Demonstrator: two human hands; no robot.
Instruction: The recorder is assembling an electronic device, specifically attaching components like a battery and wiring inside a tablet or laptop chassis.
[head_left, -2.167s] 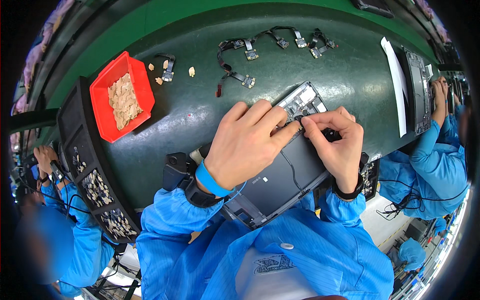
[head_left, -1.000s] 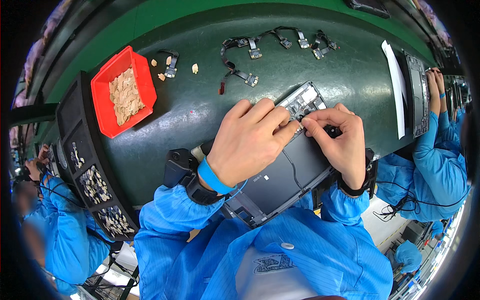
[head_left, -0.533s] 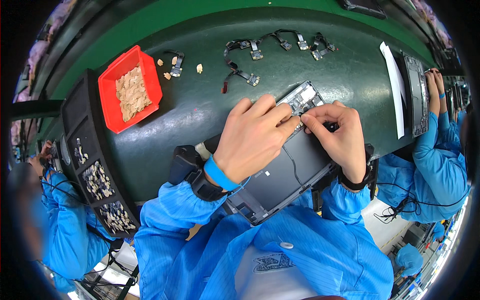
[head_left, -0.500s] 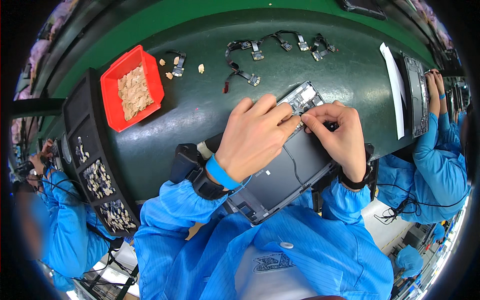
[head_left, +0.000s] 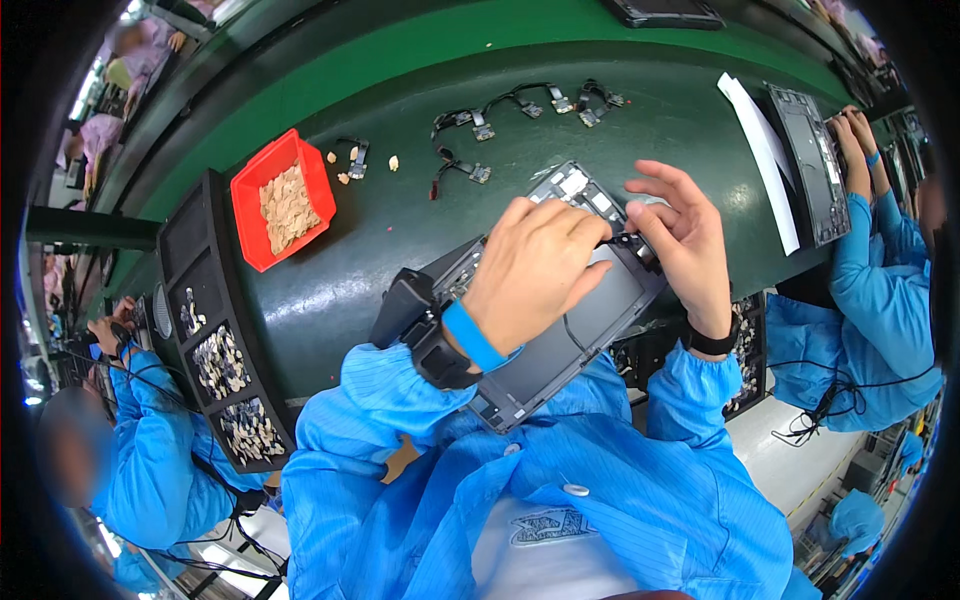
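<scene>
An opened grey tablet-like housing (head_left: 530, 355) lies tilted in front of me, its near end close to my body. Along its far end are a circuit board with silver and white parts (head_left: 578, 186) and a thin dark cable running down the panel. My left hand (head_left: 540, 255) rests over the board area, fingers bent down and the thumb held apart; its fingertips are partly hidden. At the board's right edge, my right hand (head_left: 690, 235) is raised with fingers loosely spread and nothing visible in them. Small dark parts (head_left: 640, 248) sit below its thumb.
A red bin (head_left: 322, 170) of beige flakes stands left, beside a black divided tray (head_left: 200, 280) of small parts. Small boards with ribbon cables (head_left: 482, 130) lie at the back. White sheets (head_left: 765, 150) and another housing (head_left: 810, 165) are at right, near a co-worker's hands (head_left: 858, 150).
My right hand has lifted from the board, its thumb and fingers parting from a pinch. My left hand's thumb has come away from its fingers. The view has shifted slightly.
</scene>
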